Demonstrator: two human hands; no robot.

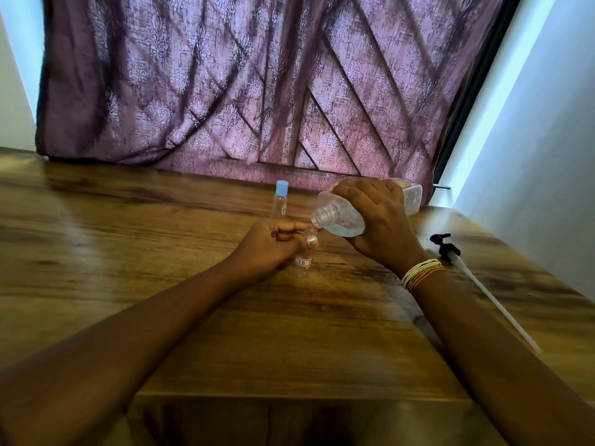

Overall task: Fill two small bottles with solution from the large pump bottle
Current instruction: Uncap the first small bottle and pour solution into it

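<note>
Two hands work near the middle of the wooden table (161, 284). The right hand (380, 220) wraps the large clear plastic bottle (341, 217), tipped with its open threaded neck just above the small clear labelled bottle (302, 263), which the left hand (270, 243) pinches upright. A second small bottle with a blue cap (280, 199) stands behind. The small bottle looks light and easily toppled; hold its waist firmly. The black pump head (447, 247) lies toward the right edge.

The clear large bottle (341, 217) is tipped on its side, pump off, open threaded neck pointing to 8 o'clock over the uncapped small bottle (302, 262), upright, labelled. The blue-capped bottle (280, 201) stands at its 11 o'clock.
</note>
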